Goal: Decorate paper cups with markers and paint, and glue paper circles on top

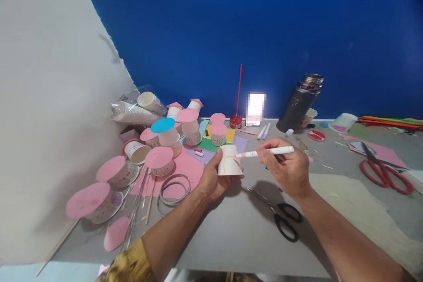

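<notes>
My left hand (211, 180) is closed around a small white paper cup (228, 161), held upside down above the grey table (238, 233). An orange line runs down the cup's side. My right hand (287, 168) grips a white marker (269, 152) with an orange tip, and the tip touches the cup's wall. Black-handled scissors (280, 216) lie on the table just below my hands.
Several upturned cups topped with pink and blue paper discs (161, 141) crowd the left, with coloured paper sheets (185, 167), wire rings (174, 187) and sticks. A dark flask (299, 103) stands at the back; red scissors (385, 172) lie at the right. White board (49, 97) on the left.
</notes>
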The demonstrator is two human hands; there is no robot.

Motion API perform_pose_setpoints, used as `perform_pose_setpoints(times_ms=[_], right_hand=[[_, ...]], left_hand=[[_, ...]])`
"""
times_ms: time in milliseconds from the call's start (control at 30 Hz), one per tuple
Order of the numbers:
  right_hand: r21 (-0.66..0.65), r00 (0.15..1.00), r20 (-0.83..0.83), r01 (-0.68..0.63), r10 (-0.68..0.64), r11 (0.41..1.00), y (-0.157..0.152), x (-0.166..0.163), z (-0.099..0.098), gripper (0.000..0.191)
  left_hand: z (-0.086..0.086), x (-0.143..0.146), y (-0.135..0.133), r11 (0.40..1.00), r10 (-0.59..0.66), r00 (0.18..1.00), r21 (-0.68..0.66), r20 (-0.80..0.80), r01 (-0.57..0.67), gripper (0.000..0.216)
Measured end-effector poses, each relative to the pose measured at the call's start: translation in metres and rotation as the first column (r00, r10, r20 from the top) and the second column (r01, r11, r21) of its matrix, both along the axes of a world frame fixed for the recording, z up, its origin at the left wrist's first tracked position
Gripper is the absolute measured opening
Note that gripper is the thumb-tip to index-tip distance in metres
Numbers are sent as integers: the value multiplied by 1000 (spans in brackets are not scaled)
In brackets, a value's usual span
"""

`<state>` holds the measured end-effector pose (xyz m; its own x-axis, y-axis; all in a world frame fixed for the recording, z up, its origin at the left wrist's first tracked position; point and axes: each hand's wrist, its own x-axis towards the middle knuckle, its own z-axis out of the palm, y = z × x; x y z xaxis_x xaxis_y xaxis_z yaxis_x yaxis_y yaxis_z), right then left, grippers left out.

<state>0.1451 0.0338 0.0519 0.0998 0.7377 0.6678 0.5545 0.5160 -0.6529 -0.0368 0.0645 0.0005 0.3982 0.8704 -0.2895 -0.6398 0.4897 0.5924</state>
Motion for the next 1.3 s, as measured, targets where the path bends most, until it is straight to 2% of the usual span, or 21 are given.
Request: perform_pose_setpoints(times_ms=[233,700,867,1133,1300], right_hand=[[34,1000,22,19,-20,999,-1,1,2,19],[35,998,53,-20,18,999,-2,-1,0,17],[36,999,39,3,-4,999,-1,0,-1,17],[63,997,68,-35,31,997,-2,-2,2,17],[55,997,68,15,-19,998,-1,-1,2,17]], left_hand=[[2,-3,1,1000,-24,997,6,75,24,57],[0,-1,-3,1000,-17,1000,15,-10,17,55],[-1,-1,-2,999,-29,1000,21,0,29,56],[1,2,-4,1000,0,1000,-24,-20,-1,52],[0,0,-3,1000,-13,1000,11,-12,14,53]])
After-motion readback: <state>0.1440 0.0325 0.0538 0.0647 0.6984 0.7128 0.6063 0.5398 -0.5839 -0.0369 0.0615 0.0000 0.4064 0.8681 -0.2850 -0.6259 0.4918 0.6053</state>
